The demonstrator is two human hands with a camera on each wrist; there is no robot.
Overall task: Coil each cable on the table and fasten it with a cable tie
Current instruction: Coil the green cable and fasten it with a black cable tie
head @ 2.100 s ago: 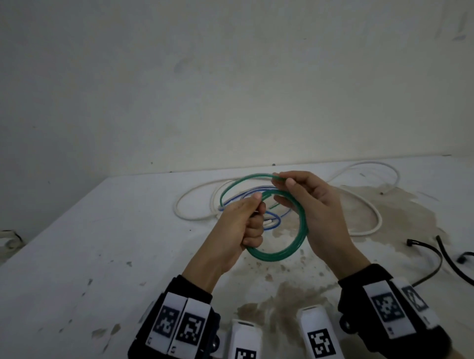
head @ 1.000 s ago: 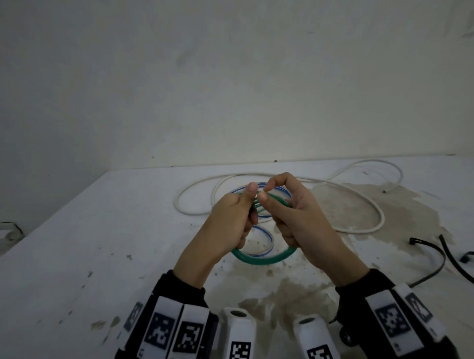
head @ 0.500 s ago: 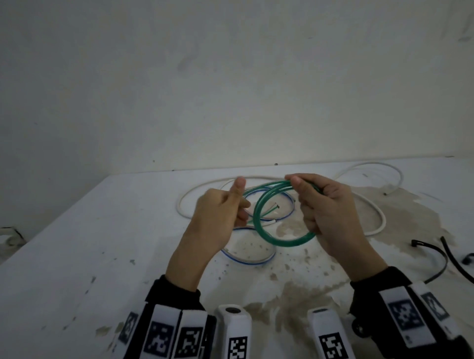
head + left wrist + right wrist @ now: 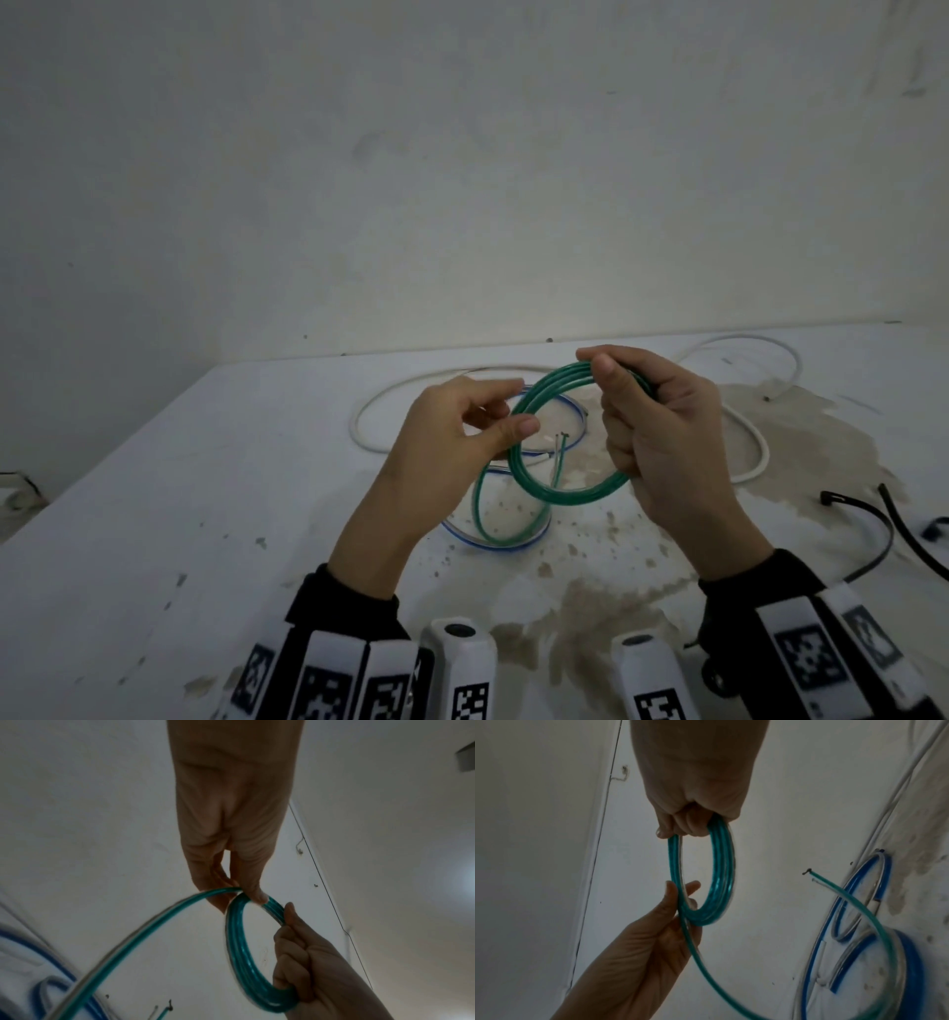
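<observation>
A green cable point(image 4: 554, 496) is wound into a small coil of several turns, held above the white table point(image 4: 205, 514). My right hand point(image 4: 616, 380) grips the coil's right side, fingers curled round the turns point(image 4: 721, 872). At the coil's left side my left hand point(image 4: 518, 408) pinches the strand between thumb and fingers point(image 4: 246, 892). The loose green tail point(image 4: 477, 509) hangs in a loop down to the table, and its bare end point(image 4: 808, 872) points up. A blue cable point(image 4: 493, 545) lies in loops beneath the hands.
A long white cable point(image 4: 369, 411) sprawls across the far part of the table, behind the hands. Black cable ties point(image 4: 873, 514) lie at the right edge. Brown stains mark the tabletop point(image 4: 796, 437) on the right. The wall stands close behind.
The hands have drawn apart since one second ago. The right hand has carried the green coil up and to the right, and the free tail now hangs in a wider loop below the left hand.
</observation>
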